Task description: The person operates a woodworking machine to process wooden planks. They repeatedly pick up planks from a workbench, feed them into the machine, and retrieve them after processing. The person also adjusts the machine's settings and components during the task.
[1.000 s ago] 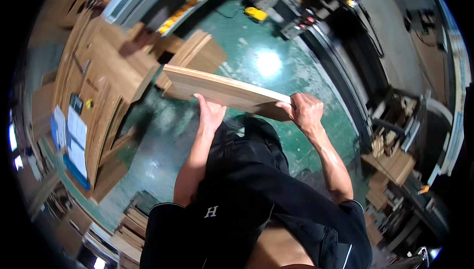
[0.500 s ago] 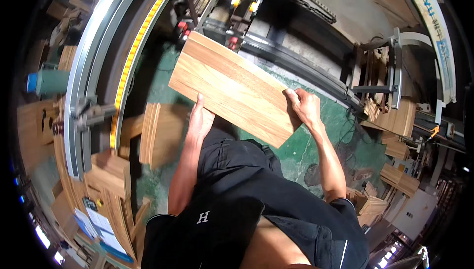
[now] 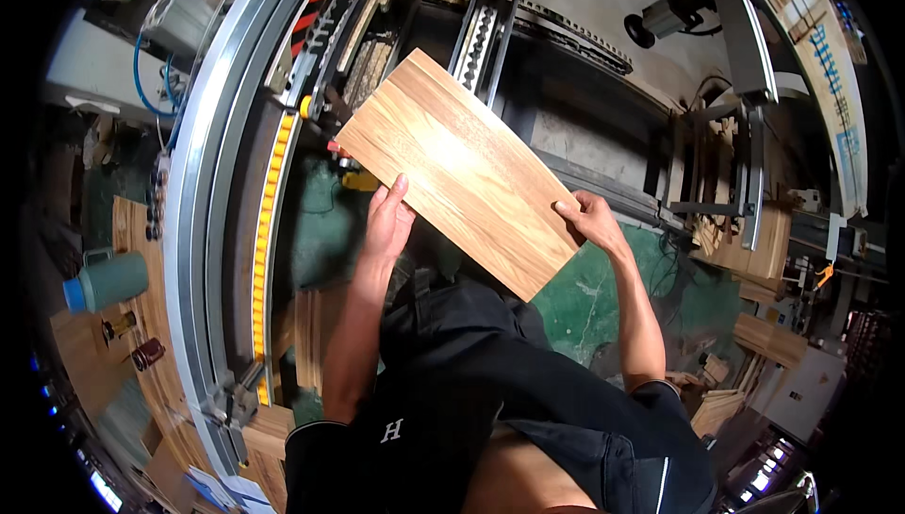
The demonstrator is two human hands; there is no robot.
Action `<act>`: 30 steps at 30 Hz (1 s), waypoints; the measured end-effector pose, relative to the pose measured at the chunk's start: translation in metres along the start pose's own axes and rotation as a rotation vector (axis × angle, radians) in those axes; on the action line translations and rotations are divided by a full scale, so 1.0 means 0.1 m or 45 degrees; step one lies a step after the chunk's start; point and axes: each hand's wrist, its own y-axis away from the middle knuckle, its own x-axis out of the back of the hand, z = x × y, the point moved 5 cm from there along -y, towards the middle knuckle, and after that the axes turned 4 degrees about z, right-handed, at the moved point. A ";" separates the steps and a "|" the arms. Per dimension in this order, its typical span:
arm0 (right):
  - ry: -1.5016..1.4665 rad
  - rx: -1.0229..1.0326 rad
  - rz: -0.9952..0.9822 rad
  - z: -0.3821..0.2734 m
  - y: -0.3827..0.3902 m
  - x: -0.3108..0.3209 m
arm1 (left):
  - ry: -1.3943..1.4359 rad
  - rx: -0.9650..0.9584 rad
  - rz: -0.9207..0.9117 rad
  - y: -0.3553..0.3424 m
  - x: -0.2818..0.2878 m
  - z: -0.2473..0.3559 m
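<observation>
Between my hands is a wooden board [image 3: 467, 170], light brown with striped grain, held tilted above the floor in front of my body. My left hand [image 3: 387, 220] grips its near edge, thumb on top and the fingers hidden underneath. At the right end, my right hand [image 3: 594, 220] clasps the corner with its thumb on the upper face. The board's far left end reaches over the edge of the machine's chain conveyor [image 3: 481, 47].
A curved-looking metal rail [image 3: 193, 203] with a yellow roller strip [image 3: 268, 231] runs along my left. Beyond it stands a green jug [image 3: 111, 280] with a blue cap. Stacked boards [image 3: 309, 339] sit low beside my left arm. At right is a metal frame rack [image 3: 721, 170] with wood pieces.
The board has turned more steeply, its far left end now further up and over the conveyor. Both hands keep their hold, and the view has shifted toward the left-hand machinery.
</observation>
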 end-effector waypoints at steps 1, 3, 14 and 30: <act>0.013 0.004 -0.005 -0.05 -0.20 0.04 | 0.008 0.009 0.025 -0.19 -0.04 0.01; -0.186 -0.038 -0.022 -0.09 -0.62 0.12 | 0.027 0.010 0.083 -0.60 -0.03 -0.02; -1.061 -0.433 -0.246 0.27 -2.20 -0.06 | -0.024 -0.085 0.302 -2.18 -0.25 0.07; -0.786 0.048 0.086 -0.79 -3.76 0.27 | 0.084 -0.153 0.315 -3.96 -0.35 0.57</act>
